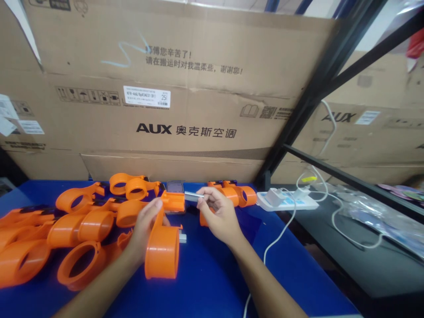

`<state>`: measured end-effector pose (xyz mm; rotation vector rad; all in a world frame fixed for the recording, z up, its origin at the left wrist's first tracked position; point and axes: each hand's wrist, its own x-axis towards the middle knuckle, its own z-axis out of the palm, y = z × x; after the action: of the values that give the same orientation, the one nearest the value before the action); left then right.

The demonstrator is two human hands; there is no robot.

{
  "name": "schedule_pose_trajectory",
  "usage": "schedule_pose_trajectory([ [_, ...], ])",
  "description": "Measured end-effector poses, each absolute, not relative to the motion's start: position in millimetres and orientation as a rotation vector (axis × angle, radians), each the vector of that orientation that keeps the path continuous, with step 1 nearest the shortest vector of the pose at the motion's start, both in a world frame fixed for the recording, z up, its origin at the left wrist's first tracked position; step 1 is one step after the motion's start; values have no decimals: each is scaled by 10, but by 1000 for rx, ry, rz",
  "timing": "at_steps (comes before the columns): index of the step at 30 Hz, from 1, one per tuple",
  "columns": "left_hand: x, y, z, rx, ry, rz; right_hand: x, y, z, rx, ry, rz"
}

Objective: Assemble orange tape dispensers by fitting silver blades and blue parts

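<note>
My left hand is closed around an orange plastic tape dispenser, its ring hanging down and its head pointing right. My right hand pinches a thin, silvery toothed blade between thumb and fingers. The blade's left end meets the right side of the dispenser's head; how deep it sits I cannot tell. A small grey-white piece shows beside the ring; whether it lies on the table or belongs to the dispenser is unclear. Behind the head lies a dark flat rectangular object, partly hidden.
Several orange dispensers crowd the left of the blue table, with more behind my right hand. A white power strip with cables lies at the right. Large cardboard boxes stand behind, beside a black metal frame.
</note>
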<state>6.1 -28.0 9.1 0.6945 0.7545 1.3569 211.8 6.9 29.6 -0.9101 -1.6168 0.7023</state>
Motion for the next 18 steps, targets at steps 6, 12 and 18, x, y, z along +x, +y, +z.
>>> schedule_pose_trajectory([
  [6, 123, -284, 97, 831, 811, 1325, 2123, 65, 275, -923, -1720, 710],
  [12, 124, -225, -38, 892, 825, 1335, 2055, 46, 262, -918, -1608, 695],
  [18, 124, -205, -61, 852, 835, 1408, 2042, 44, 251, -962, -1487, 612],
])
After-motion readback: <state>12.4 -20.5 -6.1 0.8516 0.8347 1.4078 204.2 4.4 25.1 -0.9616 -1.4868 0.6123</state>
